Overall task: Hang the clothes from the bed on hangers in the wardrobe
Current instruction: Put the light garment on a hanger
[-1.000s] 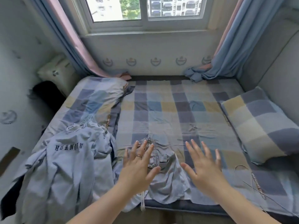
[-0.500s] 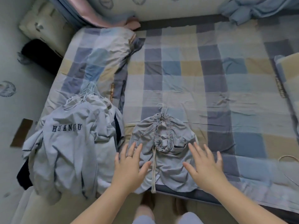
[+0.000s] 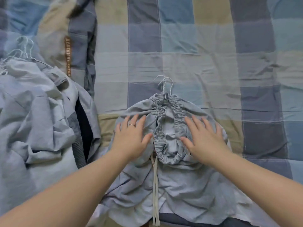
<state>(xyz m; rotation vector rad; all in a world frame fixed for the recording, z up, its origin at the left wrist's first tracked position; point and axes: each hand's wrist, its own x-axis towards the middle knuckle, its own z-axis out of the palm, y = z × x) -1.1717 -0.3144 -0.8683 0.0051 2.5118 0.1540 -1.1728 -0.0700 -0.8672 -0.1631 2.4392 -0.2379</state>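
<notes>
A pale grey-blue garment (image 3: 173, 182) with an elastic waistband and a long drawstring lies on the checked bed sheet (image 3: 196, 46) near the front edge. Two white wire hanger hooks (image 3: 164, 84) stick out of its top. My left hand (image 3: 131, 136) rests flat on the garment left of the waistband, fingers spread, a ring on one finger. My right hand (image 3: 204, 136) lies flat on the garment to the right of the waistband. Neither hand holds anything. The wardrobe is out of view.
A heap of grey clothes (image 3: 36, 120) lies at the left, with more wire hanger hooks (image 3: 24, 48) poking out at its top. A folded checked quilt (image 3: 54, 22) lies behind the heap. The bed's dark front edge (image 3: 178, 218) runs along the bottom.
The view has dropped and closed in on the bed. Both hands moved forward and down from above the bed's edge onto the garment, either side of its waistband.
</notes>
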